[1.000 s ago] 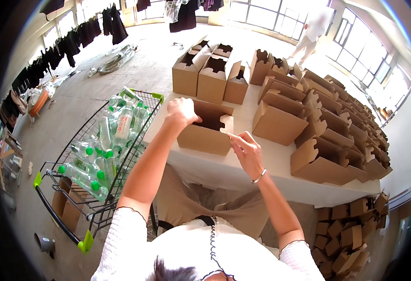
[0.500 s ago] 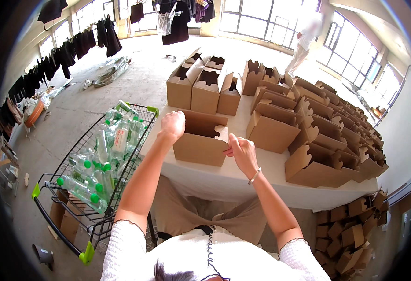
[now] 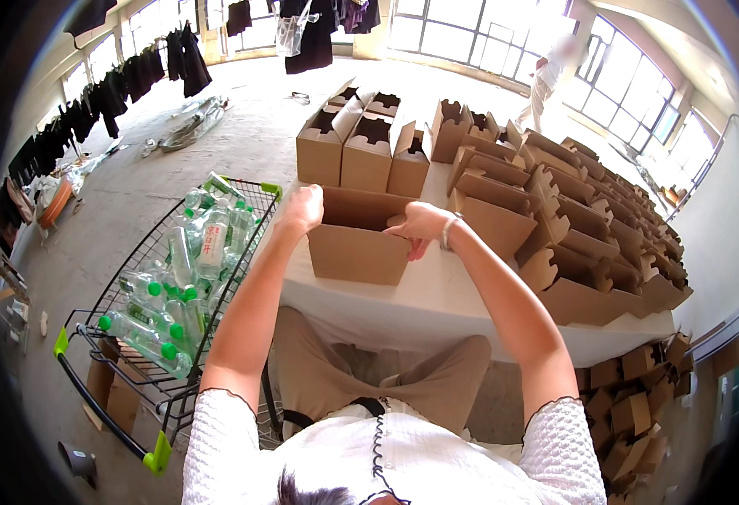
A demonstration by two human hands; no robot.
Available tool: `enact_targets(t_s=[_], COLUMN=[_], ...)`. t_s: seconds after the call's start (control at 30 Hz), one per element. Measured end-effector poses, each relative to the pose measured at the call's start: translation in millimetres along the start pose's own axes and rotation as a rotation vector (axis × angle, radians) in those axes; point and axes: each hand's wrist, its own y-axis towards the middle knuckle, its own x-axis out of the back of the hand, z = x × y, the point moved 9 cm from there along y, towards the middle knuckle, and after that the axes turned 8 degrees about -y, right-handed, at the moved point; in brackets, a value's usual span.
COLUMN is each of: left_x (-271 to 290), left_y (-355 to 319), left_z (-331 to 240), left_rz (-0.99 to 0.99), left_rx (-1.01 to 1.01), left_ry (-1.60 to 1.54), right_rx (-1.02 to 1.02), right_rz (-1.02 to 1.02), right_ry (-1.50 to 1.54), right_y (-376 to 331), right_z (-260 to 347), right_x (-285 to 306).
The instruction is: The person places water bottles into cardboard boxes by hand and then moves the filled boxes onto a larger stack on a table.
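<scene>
An open cardboard box (image 3: 358,253) stands upright on the white-covered table in front of me. My left hand (image 3: 302,209) is closed on the top of its left end, the fingertips partly hidden. At the right end, my right hand (image 3: 422,227) grips the upper edge, index finger reaching over into the box and the other fingers curled outside. The end flap there is mostly covered by that hand. Directly behind stand several taller boxes (image 3: 364,157) with their tops open.
A black wire shopping cart (image 3: 69,370) with green corners stands left, holding clear, green-capped bottles (image 3: 183,261). Rows of open boxes (image 3: 489,220) fill the table's right side. More cartons (image 3: 630,414) are heaped on the floor at lower right. A person (image 3: 544,84) stands far back.
My right hand has moved up and over the box's right end, and the pale flap that stuck up there is now under it. My left hand keeps its hold.
</scene>
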Motion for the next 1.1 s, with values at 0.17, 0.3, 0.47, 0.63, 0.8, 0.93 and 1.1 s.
enact_targets(t_s=[0.17,0.3,0.47,0.63,0.8,0.93,1.1], left_x=[5.8,-1.3,-56.4,-98.6,-115.6,-117.5,-103.4], left_y=[-1.2,-10.8,-22.7,-34.6,-48.5,-45.5,-46.4], left_z=[16.0,60.3,89.8,97.2,98.2,92.0,97.2], left_rz=[-0.102,-0.129,-0.006,0.056,0.005,-0.109,-0.165], left_rx=[-0.044,0.118,0.282,0.414,0.503,0.466,0.448], left_ry=[-0.123,-0.337,-1.007,-1.228,-1.396,-1.308,-1.095], right_rx=[-0.128,-0.14,-0.146,-0.076,0.0,0.044,0.027], right_rz=[0.066,0.259,-0.005,-0.214,-0.216,-0.045,0.019], right_ry=[-0.541,-0.57,-0.387,-0.03,0.575,1.225,1.33], right_y=[25.9,26.1,8.5,10.7,9.1,41.0,68.0], right_z=[17.6,39.7,21.5,-28.9,-69.8,-117.1,-122.8], right_x=[6.1,-12.1,7.5,11.9,-14.2,-67.7,-118.0])
